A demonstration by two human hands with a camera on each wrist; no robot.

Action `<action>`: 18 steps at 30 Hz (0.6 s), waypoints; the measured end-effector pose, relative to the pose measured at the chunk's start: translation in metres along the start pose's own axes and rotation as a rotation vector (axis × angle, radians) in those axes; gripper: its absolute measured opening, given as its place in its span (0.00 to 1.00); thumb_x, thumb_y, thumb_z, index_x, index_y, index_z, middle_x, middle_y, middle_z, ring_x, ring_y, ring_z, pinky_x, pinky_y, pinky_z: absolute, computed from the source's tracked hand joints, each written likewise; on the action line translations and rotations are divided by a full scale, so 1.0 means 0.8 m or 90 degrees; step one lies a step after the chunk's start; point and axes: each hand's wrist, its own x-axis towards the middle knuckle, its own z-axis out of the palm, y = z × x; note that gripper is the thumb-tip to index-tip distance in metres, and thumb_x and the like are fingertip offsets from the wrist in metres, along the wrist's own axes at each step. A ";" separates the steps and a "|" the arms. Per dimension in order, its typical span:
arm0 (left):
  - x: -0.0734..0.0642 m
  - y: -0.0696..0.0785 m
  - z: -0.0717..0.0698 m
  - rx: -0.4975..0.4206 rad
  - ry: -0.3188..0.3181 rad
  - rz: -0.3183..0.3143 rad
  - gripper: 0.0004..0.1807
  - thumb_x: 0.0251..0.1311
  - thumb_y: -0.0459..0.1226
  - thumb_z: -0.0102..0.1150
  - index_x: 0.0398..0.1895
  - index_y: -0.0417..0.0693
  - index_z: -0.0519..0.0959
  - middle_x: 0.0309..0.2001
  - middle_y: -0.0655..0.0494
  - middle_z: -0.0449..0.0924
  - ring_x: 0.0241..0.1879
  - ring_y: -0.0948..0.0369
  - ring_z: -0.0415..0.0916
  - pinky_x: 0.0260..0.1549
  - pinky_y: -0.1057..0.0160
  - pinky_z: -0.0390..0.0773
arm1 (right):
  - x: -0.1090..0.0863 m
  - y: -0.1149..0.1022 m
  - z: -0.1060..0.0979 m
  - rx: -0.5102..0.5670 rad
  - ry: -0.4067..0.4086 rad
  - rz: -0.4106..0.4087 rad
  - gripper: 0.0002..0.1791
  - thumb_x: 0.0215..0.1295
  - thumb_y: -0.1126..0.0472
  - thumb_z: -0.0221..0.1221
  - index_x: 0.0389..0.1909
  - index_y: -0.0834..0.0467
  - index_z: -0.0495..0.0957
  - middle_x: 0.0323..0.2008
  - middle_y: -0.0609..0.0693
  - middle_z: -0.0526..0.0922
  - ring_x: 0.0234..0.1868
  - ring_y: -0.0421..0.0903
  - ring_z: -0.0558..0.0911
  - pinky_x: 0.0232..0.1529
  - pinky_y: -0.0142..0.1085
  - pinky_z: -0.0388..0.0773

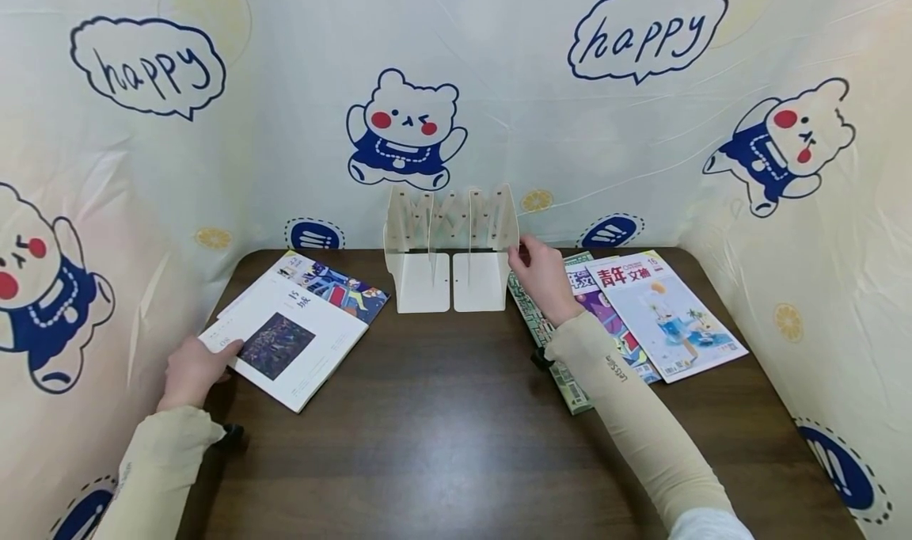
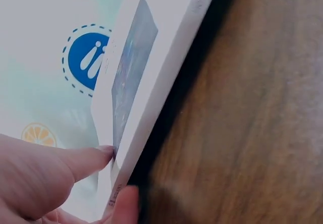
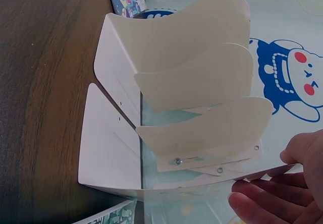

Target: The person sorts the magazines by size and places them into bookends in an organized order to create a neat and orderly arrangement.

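On the left of the table, my left hand [image 1: 195,370] grips the near-left corner of a white book [image 1: 299,326] with a dark square picture, thumb on its cover and fingers underneath. The left wrist view shows that book tilted, its spine [image 2: 156,98] toward the table. At the back middle stands a white desktop book rack [image 1: 423,283] with upright dividers [image 3: 202,128] and two flat base plates. My right hand [image 1: 545,279] pinches the rack's right end panel between thumb and fingers, as the right wrist view shows. The rack's slots hold no books.
A colourful magazine [image 1: 342,287] lies partly under the white book. Right of the rack lie a green-patterned book [image 1: 570,385], a purple magazine [image 1: 620,330] and a white-blue magazine [image 1: 670,318], overlapping. A patterned cloth [image 1: 499,89] hangs behind and beside the dark wooden table [image 1: 427,445].
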 end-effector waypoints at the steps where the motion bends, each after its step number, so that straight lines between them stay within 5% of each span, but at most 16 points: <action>1: 0.002 -0.002 0.000 -0.022 -0.007 -0.005 0.43 0.70 0.50 0.62 0.60 0.13 0.61 0.40 0.25 0.79 0.23 0.53 0.85 0.25 0.60 0.78 | 0.000 0.001 0.001 0.002 -0.001 0.001 0.17 0.79 0.58 0.56 0.59 0.64 0.80 0.47 0.61 0.87 0.43 0.53 0.86 0.47 0.47 0.87; 7: 0.007 -0.013 0.002 -0.154 -0.031 -0.006 0.41 0.69 0.45 0.66 0.62 0.15 0.60 0.45 0.30 0.76 0.22 0.63 0.83 0.26 0.64 0.87 | 0.000 0.002 0.003 0.001 0.006 -0.010 0.17 0.79 0.58 0.55 0.58 0.65 0.80 0.45 0.60 0.88 0.41 0.53 0.86 0.45 0.46 0.87; 18: 0.005 -0.007 -0.003 -0.264 -0.057 -0.052 0.27 0.69 0.45 0.66 0.53 0.29 0.68 0.28 0.61 0.77 0.23 0.70 0.80 0.28 0.68 0.86 | 0.001 0.003 0.004 -0.001 0.004 -0.005 0.17 0.79 0.58 0.55 0.59 0.65 0.80 0.46 0.61 0.88 0.42 0.54 0.86 0.44 0.46 0.87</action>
